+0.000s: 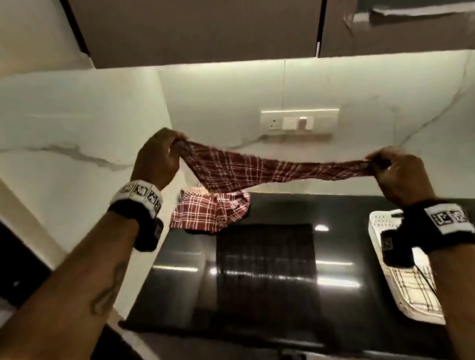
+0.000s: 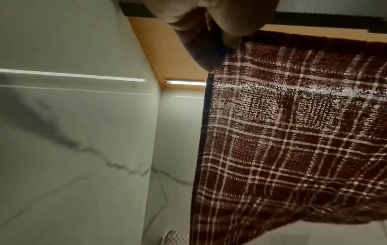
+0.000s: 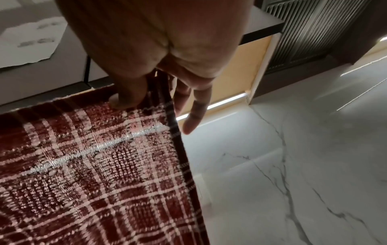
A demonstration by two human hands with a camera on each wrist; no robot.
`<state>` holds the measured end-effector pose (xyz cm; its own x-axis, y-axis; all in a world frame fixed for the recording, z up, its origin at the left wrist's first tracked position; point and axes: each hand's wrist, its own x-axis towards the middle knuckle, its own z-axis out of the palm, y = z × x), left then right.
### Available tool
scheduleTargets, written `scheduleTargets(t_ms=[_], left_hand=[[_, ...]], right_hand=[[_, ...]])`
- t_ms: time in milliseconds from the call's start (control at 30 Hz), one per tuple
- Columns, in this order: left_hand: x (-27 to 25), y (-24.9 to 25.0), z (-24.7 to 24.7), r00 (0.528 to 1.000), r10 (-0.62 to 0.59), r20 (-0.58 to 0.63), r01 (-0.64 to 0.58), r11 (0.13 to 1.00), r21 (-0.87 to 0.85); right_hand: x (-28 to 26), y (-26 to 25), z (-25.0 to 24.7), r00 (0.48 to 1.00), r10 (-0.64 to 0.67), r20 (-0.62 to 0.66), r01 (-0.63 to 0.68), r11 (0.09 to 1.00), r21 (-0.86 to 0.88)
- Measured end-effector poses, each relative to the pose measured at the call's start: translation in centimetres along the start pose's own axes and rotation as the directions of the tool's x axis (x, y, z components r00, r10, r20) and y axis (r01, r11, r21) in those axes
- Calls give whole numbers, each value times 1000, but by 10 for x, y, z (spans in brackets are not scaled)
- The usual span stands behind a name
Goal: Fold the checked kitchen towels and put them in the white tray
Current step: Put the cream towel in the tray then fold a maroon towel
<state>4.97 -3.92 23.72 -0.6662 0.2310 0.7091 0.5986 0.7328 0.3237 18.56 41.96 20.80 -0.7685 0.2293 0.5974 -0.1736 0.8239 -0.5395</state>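
A maroon checked towel (image 1: 261, 168) is held stretched in the air above the black counter (image 1: 267, 264), well clear of the surface. It is judged light, thin and limp: it sags in the middle and the weave is see-through in the wrist views. It looks neither fragile nor slippery. Top corners are judged the best hold, so edges hang straight for a fold.

The left hand (image 1: 156, 158) is closed round one bunched corner, at 10 o'clock in the head view. The right hand (image 1: 395, 173) pinches the opposite corner at 3 o'clock; thumb (image 3: 125, 99) pressed on the cloth, one finger left straight and loose.

A second checked towel (image 1: 213, 211) lies crumpled on the counter, below the held one. The white tray (image 1: 379, 221) sits at 4 o'clock, with a pale checked towel (image 1: 415, 287) already inside.
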Motion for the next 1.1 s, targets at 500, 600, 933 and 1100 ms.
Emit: scheduleTargets(t_ms=[500,600,933,1100], left_hand=[[-323,-1,38,631,-374,679,297,926,234],[-348,7,36,491,-455,743,303,889,344],[-351,-17,1,332,-432,838,495,836,235],[-306,-31,0,462,-438,771,610,788,82]], right_hand=[[-268,77,66,775,284,564,-217,959,-185],[-292,74,59,709,320,628,-230,947,-223],[-292,56,20,517,328,790,-584,810,46],[-242,62,36,644,433,631,-608,790,78]])
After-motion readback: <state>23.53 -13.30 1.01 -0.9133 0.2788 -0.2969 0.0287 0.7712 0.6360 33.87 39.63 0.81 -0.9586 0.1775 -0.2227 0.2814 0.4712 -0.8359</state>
